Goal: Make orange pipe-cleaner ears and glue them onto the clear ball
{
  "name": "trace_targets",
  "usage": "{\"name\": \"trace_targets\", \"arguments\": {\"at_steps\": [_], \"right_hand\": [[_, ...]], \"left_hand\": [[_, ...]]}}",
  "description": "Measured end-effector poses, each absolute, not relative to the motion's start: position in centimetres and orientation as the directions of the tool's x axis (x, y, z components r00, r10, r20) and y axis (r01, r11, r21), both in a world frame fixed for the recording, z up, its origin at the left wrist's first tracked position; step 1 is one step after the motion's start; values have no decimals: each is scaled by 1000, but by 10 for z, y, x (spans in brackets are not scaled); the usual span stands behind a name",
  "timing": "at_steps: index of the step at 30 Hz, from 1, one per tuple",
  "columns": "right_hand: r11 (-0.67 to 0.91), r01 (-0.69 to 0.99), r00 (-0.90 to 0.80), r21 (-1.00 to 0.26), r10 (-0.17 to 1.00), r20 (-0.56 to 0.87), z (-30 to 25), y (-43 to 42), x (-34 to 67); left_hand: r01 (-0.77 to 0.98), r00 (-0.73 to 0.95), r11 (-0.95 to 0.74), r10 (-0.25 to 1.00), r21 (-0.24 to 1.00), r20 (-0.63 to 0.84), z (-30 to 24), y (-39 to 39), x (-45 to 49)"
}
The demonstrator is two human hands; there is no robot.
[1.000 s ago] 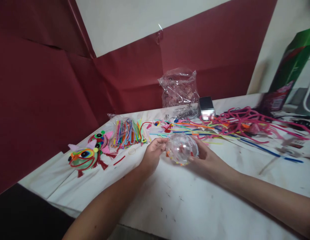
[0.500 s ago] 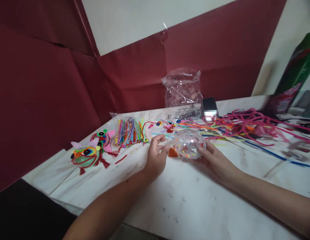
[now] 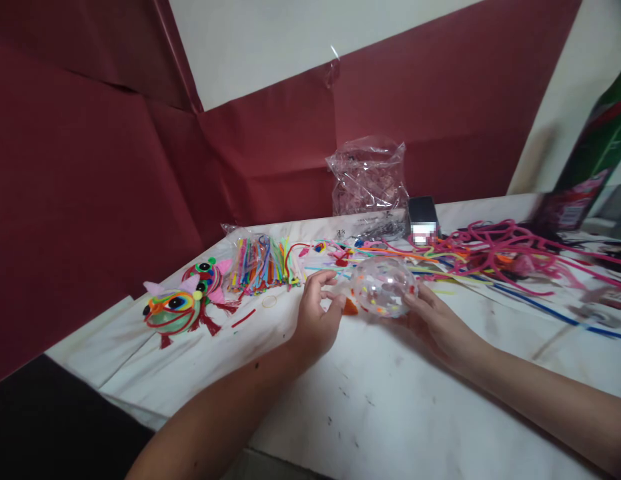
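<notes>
A clear round balloon-like ball [image 3: 383, 287] with coloured specks is in my right hand [image 3: 433, 320], thumb on its near right side and the other fingers partly hidden behind and below. To its left is my left hand [image 3: 317, 317], its fingers loosely curved and apart with nothing visible between them. Just beyond that thumb is a small orange piece [image 3: 350, 307], partly covered; whether it touches the ball or the thumb I cannot tell. Further left stand two decorated animal-head figures, a pale green one [image 3: 173, 313] in front and a red one [image 3: 205, 277] behind.
Bundled colourful pipe cleaners [image 3: 263, 263] lie in a plastic bag behind my left hand. Pink strands [image 3: 510, 247] tangle at the right, near a blue stick [image 3: 555, 310]. A crumpled clear bag [image 3: 367, 177], a dark box [image 3: 423, 217] and a green package [image 3: 590, 153] stand behind.
The ball and my right hand have shifted slightly right. My left thumb now covers part of the orange piece, and a wider gap shows between the left hand and the ball.
</notes>
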State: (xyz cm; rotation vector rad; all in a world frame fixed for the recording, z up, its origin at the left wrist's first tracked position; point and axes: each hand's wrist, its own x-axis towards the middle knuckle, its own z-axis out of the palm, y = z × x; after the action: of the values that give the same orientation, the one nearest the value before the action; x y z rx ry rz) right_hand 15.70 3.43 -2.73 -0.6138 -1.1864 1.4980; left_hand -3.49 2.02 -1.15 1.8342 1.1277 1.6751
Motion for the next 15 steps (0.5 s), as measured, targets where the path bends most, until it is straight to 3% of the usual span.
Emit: {"name": "trace_targets", "arguments": {"at_steps": [15], "right_hand": [[69,-391,-289,-918,938,194,-29,35,157]], "left_hand": [[322,-24,-608,761,726,648,-12,21,-36]]}}
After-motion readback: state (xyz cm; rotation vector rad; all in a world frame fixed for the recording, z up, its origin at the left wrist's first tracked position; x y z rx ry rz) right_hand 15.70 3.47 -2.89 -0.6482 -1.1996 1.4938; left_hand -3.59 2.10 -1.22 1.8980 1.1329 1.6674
